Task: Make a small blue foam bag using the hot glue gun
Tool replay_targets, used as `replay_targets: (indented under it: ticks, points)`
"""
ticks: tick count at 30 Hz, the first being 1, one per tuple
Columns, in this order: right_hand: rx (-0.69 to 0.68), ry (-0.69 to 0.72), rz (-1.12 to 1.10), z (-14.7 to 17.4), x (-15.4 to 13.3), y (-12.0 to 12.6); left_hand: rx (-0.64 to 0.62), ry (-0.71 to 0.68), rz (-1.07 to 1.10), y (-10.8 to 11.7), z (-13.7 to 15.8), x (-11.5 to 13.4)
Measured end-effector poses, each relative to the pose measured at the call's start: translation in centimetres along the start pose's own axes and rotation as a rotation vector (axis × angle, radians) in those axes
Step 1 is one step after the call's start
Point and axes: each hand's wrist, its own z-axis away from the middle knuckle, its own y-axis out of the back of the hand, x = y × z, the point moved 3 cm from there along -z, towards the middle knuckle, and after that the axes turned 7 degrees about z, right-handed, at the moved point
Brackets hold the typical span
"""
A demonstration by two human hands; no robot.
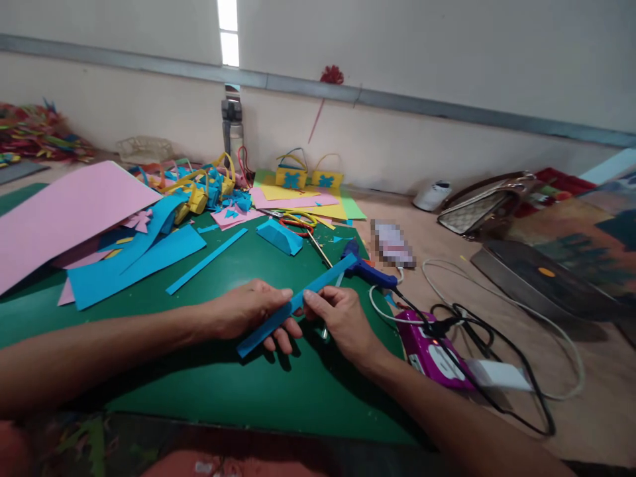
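Note:
A narrow blue paper strip slants across in front of me, its far end beside the blue glue gun. My left hand grips it, thumb on top and fingers beneath. Closed on the same strip near its middle is my right hand. A thin pale rod pokes out below the right fingers; I cannot tell exactly what it is. Beyond the hands lie a folded blue paper piece and a second blue strip on the green board.
Left are a pink sheet and blue sheet. Scissors and small yellow paper bags sit farther back. Right are a phone, a purple power strip with tangled cords, and a handbag.

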Motion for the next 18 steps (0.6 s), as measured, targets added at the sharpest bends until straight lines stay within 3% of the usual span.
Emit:
replay_targets:
  ticks: [4, 18]
  points:
    - [0.047, 0.016, 0.004, 0.2, -0.3, 0.3, 0.000, -0.030, -0.142, -0.7, 0.1, -0.4]
    - [0.400, 0.120, -0.288, -1.6, -0.7, 4.5, -0.055, 0.041, -0.140, 0.2, 0.5, -1.3]
